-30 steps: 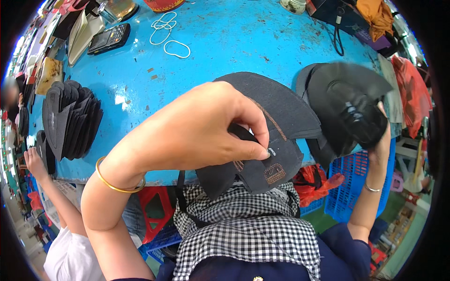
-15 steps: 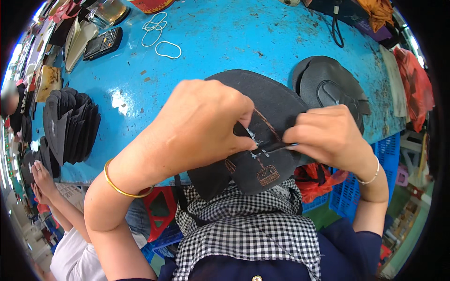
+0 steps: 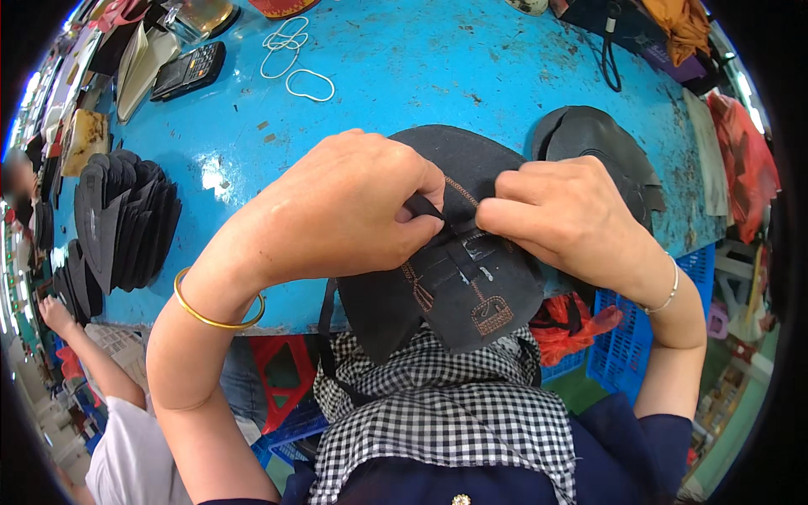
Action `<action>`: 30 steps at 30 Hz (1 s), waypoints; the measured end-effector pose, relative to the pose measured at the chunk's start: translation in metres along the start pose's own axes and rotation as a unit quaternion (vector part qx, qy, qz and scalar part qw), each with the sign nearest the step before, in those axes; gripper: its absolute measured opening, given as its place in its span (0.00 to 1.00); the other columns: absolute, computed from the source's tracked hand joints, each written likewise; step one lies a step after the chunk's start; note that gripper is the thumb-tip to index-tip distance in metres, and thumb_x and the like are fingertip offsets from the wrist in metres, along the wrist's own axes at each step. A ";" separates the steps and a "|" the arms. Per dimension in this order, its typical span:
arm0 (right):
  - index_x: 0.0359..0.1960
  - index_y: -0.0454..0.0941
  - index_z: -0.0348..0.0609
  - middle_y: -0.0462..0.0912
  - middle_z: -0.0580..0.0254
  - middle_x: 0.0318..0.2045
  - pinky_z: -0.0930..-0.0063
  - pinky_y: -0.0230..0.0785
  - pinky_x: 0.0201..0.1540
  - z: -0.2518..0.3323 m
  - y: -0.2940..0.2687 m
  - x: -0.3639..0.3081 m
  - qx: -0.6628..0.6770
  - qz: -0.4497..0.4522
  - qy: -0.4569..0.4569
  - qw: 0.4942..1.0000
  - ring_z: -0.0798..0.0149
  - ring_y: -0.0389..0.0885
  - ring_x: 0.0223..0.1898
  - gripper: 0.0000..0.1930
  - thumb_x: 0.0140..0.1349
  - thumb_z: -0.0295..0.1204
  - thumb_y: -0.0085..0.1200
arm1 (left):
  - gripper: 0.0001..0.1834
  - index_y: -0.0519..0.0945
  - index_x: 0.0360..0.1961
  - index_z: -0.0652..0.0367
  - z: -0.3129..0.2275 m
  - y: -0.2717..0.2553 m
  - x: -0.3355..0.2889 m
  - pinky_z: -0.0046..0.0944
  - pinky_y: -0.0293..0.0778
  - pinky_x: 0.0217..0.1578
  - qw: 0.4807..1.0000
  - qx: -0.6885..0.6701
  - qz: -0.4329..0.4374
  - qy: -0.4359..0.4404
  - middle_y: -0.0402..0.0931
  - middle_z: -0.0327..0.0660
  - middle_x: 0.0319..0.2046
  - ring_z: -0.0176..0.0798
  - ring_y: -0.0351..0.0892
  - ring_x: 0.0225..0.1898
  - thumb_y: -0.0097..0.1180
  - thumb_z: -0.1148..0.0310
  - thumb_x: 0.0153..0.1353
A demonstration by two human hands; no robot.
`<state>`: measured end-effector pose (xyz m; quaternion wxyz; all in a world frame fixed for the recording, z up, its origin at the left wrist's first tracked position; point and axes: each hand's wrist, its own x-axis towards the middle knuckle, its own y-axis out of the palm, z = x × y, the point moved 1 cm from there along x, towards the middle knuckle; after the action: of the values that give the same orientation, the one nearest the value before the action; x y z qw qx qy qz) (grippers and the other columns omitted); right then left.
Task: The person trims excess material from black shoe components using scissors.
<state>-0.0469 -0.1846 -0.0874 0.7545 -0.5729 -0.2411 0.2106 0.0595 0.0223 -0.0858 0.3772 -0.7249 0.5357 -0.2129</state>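
Note:
A black leather-like piece (image 3: 518, 290) with brown stitching on its underside hangs over the table's front edge, towards the checked apron. Whitish glue-like marks show around a narrow black strap (image 3: 460, 259) at its middle. My left hand (image 3: 353, 210), with a gold bangle at the wrist, is closed, thumb and forefinger pinching a black strap. Just to its right, my right hand (image 3: 576, 219) has its fingers curled and pressed down at the strap beside the stitching. What exactly its fingertips grip is hidden.
On the blue table (image 3: 404, 67) stand a stack of black cut pieces (image 3: 126, 223) at left and more black pieces (image 3: 589, 130) at right. Behind lie a calculator (image 3: 189, 71) and white cord (image 3: 310, 85). A blue crate (image 3: 619, 337) is below right; a co-worker's arm (image 3: 105, 358) is at left.
Both hands have moved closer together and the right hand has shifted left along the piece. More of the strap and glue-like marks shows below them. The co-worker's hands have moved apart.

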 end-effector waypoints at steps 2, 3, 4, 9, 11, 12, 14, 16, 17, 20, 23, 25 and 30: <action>0.36 0.75 0.50 0.75 0.65 0.21 0.65 0.69 0.25 0.000 -0.003 0.003 -0.020 -0.010 0.003 1.000 0.59 0.80 0.26 0.10 0.58 0.36 0.62 | 0.06 0.84 0.32 0.59 0.000 -0.002 -0.002 0.41 0.68 0.22 1.000 -0.007 0.010 -0.001 0.75 0.45 0.16 0.46 0.75 0.18 0.66 0.69 0.57; 0.37 0.75 0.49 0.77 0.64 0.23 0.64 0.70 0.27 -0.003 -0.010 0.004 0.054 0.015 0.042 0.998 0.57 0.81 0.27 0.11 0.60 0.39 0.62 | 0.05 0.84 0.33 0.59 0.001 -0.002 -0.003 0.42 0.68 0.22 1.000 -0.014 0.021 -0.002 0.74 0.46 0.16 0.46 0.75 0.18 0.66 0.69 0.57; 0.37 0.76 0.48 0.79 0.63 0.25 0.62 0.71 0.28 -0.005 -0.017 0.004 0.129 0.041 0.080 0.988 0.56 0.82 0.29 0.13 0.62 0.41 0.61 | 0.05 0.84 0.33 0.59 0.000 -0.004 -0.003 0.42 0.68 0.22 1.000 -0.015 0.021 -0.004 0.74 0.46 0.16 0.46 0.75 0.18 0.66 0.69 0.57; 0.36 0.76 0.45 0.81 0.60 0.25 0.60 0.71 0.31 -0.002 -0.001 0.006 0.094 -0.034 0.050 0.994 0.52 0.82 0.29 0.15 0.63 0.42 0.62 | 0.06 0.83 0.36 0.59 -0.001 -0.005 -0.007 0.42 0.71 0.31 0.998 -0.026 0.041 -0.040 0.80 0.45 0.26 0.48 0.77 0.29 0.65 0.70 0.59; 0.36 0.75 0.45 0.81 0.60 0.25 0.60 0.71 0.30 0.001 -0.001 0.009 0.094 -0.023 0.061 0.993 0.52 0.82 0.29 0.14 0.64 0.42 0.61 | 0.06 0.82 0.36 0.59 -0.002 -0.006 -0.010 0.42 0.71 0.33 0.998 -0.028 0.034 -0.039 0.78 0.44 0.26 0.45 0.76 0.30 0.64 0.70 0.60; 0.36 0.75 0.45 0.81 0.60 0.25 0.61 0.71 0.30 0.002 -0.001 0.010 0.093 -0.012 0.071 0.993 0.52 0.82 0.29 0.14 0.64 0.41 0.61 | 0.06 0.81 0.36 0.59 -0.003 -0.007 -0.011 0.41 0.70 0.34 0.998 -0.030 0.026 -0.040 0.76 0.43 0.27 0.42 0.74 0.30 0.64 0.70 0.61; 0.36 0.75 0.45 0.81 0.61 0.25 0.61 0.71 0.29 0.003 -0.004 0.004 0.111 -0.032 0.085 0.990 0.53 0.82 0.29 0.14 0.63 0.42 0.62 | 0.06 0.80 0.37 0.59 0.000 -0.005 -0.017 0.38 0.68 0.32 0.995 -0.083 -0.028 -0.048 0.74 0.39 0.26 0.37 0.71 0.28 0.63 0.70 0.62; 0.37 0.75 0.45 0.81 0.61 0.26 0.63 0.70 0.28 0.003 -0.008 -0.006 0.142 -0.067 0.121 0.980 0.54 0.83 0.29 0.16 0.60 0.43 0.65 | 0.06 0.79 0.37 0.60 -0.005 -0.005 -0.018 0.35 0.66 0.31 0.986 -0.138 -0.078 -0.049 0.71 0.36 0.25 0.31 0.67 0.27 0.61 0.70 0.63; 0.38 0.75 0.46 0.81 0.63 0.28 0.63 0.70 0.28 0.010 -0.015 -0.012 0.131 -0.080 0.123 0.981 0.55 0.83 0.29 0.17 0.58 0.42 0.68 | 0.05 0.78 0.37 0.61 -0.016 -0.011 -0.022 0.32 0.64 0.29 0.965 -0.186 -0.153 -0.101 0.69 0.33 0.25 0.27 0.64 0.27 0.60 0.71 0.63; 0.37 0.74 0.44 0.80 0.64 0.30 0.66 0.72 0.32 0.011 -0.023 -0.037 0.168 -0.103 0.113 0.974 0.58 0.82 0.30 0.12 0.60 0.32 0.65 | 0.03 0.78 0.36 0.65 -0.052 -0.004 -0.039 0.27 0.61 0.23 0.923 -0.265 -0.265 -0.092 0.73 0.32 0.25 0.21 0.68 0.24 0.56 0.80 0.60; 0.42 0.78 0.38 0.76 0.62 0.27 0.76 0.68 0.36 -0.036 -0.047 -0.064 0.150 -0.288 0.244 0.914 0.74 0.76 0.31 0.08 0.70 0.30 0.52 | 0.11 0.80 0.35 0.64 -0.097 0.014 -0.064 0.33 0.74 0.24 0.983 -0.158 -0.075 0.057 0.79 0.51 0.34 0.43 0.81 0.27 0.61 0.82 0.47; 0.46 0.77 0.38 0.81 0.67 0.27 0.79 0.67 0.33 -0.072 -0.061 -0.098 0.225 -0.219 0.377 0.871 0.74 0.74 0.27 0.11 0.75 0.34 0.48 | 0.08 0.80 0.31 0.53 -0.123 0.022 -0.049 0.36 0.71 0.20 0.978 -0.161 0.048 0.122 0.70 0.34 0.20 0.35 0.78 0.23 0.64 0.76 0.48; 0.44 0.73 0.38 0.84 0.62 0.26 0.69 0.73 0.30 -0.072 -0.023 -0.146 0.174 -0.111 0.455 0.866 0.68 0.81 0.24 0.11 0.76 0.34 0.47 | 0.07 0.77 0.37 0.59 -0.129 0.110 -0.012 0.43 0.78 0.38 0.949 -0.240 0.049 0.198 0.73 0.49 0.53 0.47 0.79 0.48 0.62 0.74 0.57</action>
<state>-0.1186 -0.3325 -0.0998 0.8865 -0.4338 0.1076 -0.1201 -0.1039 -0.0234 -0.0892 0.0880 -0.7102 0.6698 -0.1983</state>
